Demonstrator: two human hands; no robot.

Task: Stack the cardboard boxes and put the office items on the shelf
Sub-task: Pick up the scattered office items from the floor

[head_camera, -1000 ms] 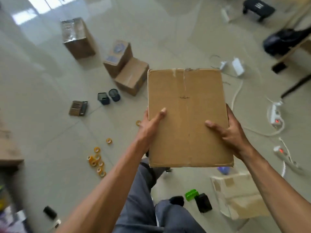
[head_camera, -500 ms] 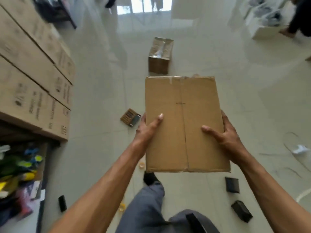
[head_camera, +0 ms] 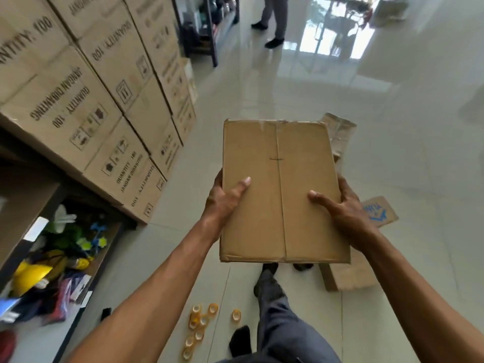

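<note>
A: Where is the cardboard box [head_camera: 282,191]?

B: In the air in front of the person, above the tiled floor [head_camera: 262,82], carried flat with its taped seam facing up.

A: How do the fingers sit on it?

B: The left hand [head_camera: 222,203] grips the left edge: the thumb lies flat on the top face and the fingers curl under the side, out of sight. The right hand [head_camera: 345,208] grips the right edge the same way, thumb on top pointing inward, fingers wrapped round the edge. The box sits between the 2 palms.

A: What lies around it?

B: To the left, stacked cartons [head_camera: 86,100] printed "QUANTITY: 100" rest on a shelf [head_camera: 39,195], with mixed items in the bay below. On the floor near the person's feet are tape rolls [head_camera: 200,323]. Smaller boxes [head_camera: 351,276] lie on the floor beneath and to the right of the carried one. Another person's legs [head_camera: 275,19] show far ahead.
</note>
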